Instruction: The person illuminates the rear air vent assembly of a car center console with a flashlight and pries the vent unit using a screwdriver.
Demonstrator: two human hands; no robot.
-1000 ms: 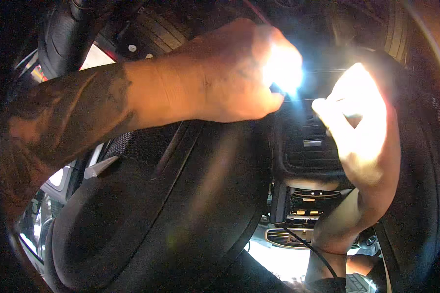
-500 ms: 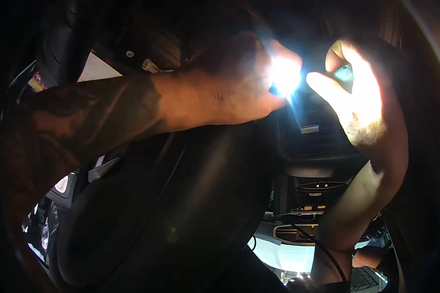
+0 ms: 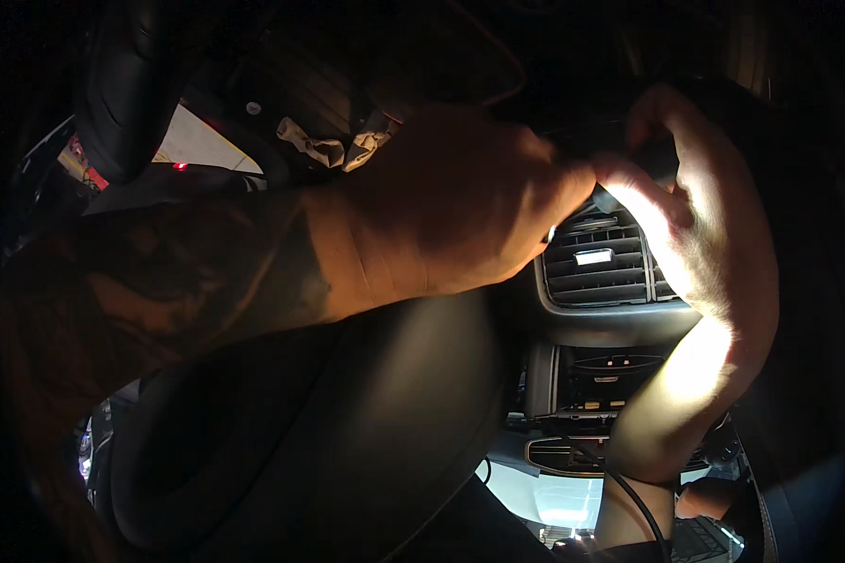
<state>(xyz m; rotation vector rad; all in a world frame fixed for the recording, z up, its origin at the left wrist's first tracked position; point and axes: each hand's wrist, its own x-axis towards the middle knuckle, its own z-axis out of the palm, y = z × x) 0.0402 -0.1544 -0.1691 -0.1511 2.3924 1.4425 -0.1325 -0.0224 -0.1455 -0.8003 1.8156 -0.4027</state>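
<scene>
My left hand (image 3: 479, 202), its tattooed forearm coming in from the left, is closed with its fingers bent away from view. A small bright edge of a lamp (image 3: 549, 235) shows under its fingers; the rest is hidden. Its fingertips meet the thumb of my right hand (image 3: 699, 197). That hand is curled, thumb and fingers bowed around a dark piece (image 3: 662, 161) whose kind I cannot make out. Just below both hands sits a slatted air vent (image 3: 591, 272) with a bright tab, lit strongly. Light also falls on my right wrist and forearm.
A dark seat back (image 3: 376, 422) fills the lower middle. Below the vent are a console (image 3: 601, 375) and another vent (image 3: 568, 453). A thin black cable (image 3: 638, 502) crosses my right forearm. Crumpled pale material (image 3: 314, 143) lies at the upper left. Another hand or arm (image 3: 709, 497) shows at the lower right.
The glare at my left fingertips has gone from view, and the vent is now lit clearly. My left hand has shifted slightly down and right, closing the gap to my right thumb.
</scene>
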